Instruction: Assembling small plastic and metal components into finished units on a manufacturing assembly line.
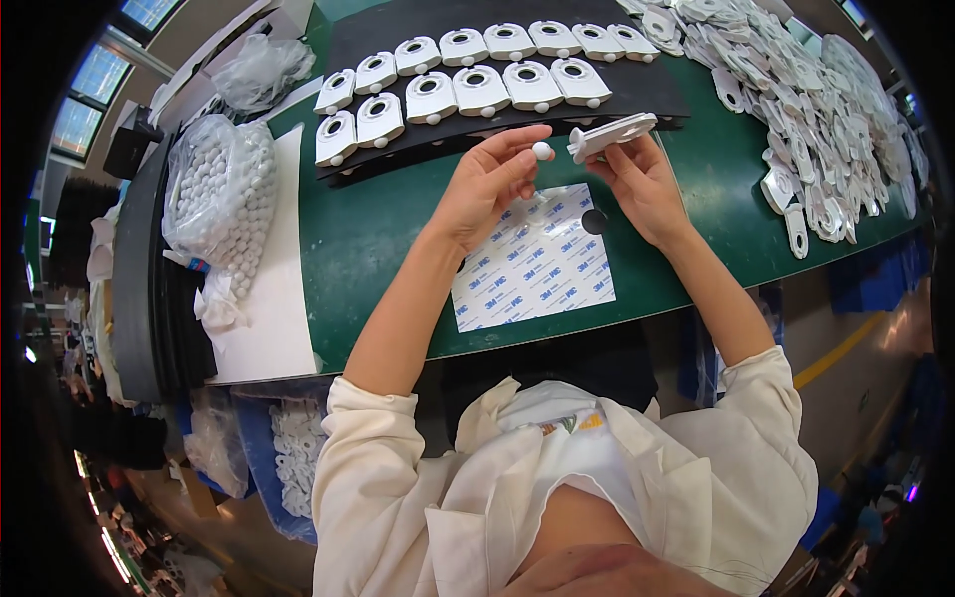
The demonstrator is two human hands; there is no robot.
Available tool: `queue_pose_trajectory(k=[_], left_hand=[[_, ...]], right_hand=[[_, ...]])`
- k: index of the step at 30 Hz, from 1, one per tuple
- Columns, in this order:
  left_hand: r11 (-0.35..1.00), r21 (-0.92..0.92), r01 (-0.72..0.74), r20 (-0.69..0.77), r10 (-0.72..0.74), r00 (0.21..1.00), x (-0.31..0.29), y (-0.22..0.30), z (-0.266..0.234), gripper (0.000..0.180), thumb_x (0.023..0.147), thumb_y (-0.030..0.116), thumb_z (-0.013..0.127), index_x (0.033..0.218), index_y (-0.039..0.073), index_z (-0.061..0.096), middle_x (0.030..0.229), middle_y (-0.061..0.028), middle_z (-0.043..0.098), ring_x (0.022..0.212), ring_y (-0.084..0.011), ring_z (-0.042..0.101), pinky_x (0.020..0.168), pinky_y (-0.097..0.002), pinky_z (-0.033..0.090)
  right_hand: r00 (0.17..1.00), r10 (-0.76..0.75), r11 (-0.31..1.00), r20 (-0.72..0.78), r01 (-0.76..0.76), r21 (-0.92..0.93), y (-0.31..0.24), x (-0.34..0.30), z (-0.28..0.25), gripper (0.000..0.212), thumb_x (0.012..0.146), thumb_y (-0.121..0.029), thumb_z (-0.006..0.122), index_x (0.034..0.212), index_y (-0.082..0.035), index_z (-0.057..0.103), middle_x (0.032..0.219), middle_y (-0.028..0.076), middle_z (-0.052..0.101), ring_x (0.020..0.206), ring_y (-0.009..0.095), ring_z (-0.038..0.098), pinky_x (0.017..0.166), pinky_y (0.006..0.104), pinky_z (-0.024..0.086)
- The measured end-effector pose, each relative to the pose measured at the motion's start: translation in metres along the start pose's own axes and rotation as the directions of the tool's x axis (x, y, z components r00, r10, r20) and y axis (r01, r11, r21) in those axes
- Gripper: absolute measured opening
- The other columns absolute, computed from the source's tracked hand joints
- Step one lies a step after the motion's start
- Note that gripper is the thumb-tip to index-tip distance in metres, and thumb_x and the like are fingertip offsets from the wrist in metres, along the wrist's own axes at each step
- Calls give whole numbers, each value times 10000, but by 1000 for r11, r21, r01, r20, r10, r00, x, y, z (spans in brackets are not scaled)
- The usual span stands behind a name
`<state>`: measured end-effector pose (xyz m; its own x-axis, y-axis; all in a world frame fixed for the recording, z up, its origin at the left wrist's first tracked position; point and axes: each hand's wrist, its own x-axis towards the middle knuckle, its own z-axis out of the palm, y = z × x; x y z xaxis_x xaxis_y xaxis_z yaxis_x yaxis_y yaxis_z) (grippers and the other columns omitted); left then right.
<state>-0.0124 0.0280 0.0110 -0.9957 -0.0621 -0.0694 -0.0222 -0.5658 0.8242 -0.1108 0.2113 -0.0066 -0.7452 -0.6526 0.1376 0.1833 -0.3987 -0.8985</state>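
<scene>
Between thumb and index finger, my left hand (pixel 476 194) pinches a small white ball (pixel 541 151). My right hand (pixel 645 191) grips a flat white plastic part (pixel 615 135), tilted with its narrow pronged end towards the ball; a small gap separates the two. Below both hands, a white sheet with blue print (pixel 537 274) lies on the green table (pixel 383 229), and a black disc (pixel 594 221) is at its right edge. Farther back, two rows of white plastic parts with round holes (pixel 479 92) rest on a black board (pixel 652 88), with white balls at their near ends.
At the left, a clear bag of white balls (pixel 221 189) stands on a white board (pixel 274 328) beside stacked black sheets (pixel 159 289). A large heap of white plastic parts (pixel 821 139) covers the table's right side. A blue bin (pixel 261 448) sits below the left edge.
</scene>
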Motion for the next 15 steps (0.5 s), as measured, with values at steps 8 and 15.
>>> queue_pose_trajectory(k=[8,15], left_hand=[[997,73,0,25,-2,1000,2,-4,-2,199,819,124,633,983,17,601,813,-27,612,635,-52,486,554,-190,413],[994,103,20,40,-24,999,1,-4,-3,211,834,170,625,996,37,598,822,-36,619,658,-44,487,568,-176,413]], right_hand=[[995,50,999,85,-50,-1,5,0,-3,233,915,-95,470,1147,-91,449,1107,92,549,1025,185,534,911,341,428],[992,40,999,118,-38,-18,3,0,1,98,912,-106,475,1010,-98,471,1079,82,556,1015,166,531,915,316,424]])
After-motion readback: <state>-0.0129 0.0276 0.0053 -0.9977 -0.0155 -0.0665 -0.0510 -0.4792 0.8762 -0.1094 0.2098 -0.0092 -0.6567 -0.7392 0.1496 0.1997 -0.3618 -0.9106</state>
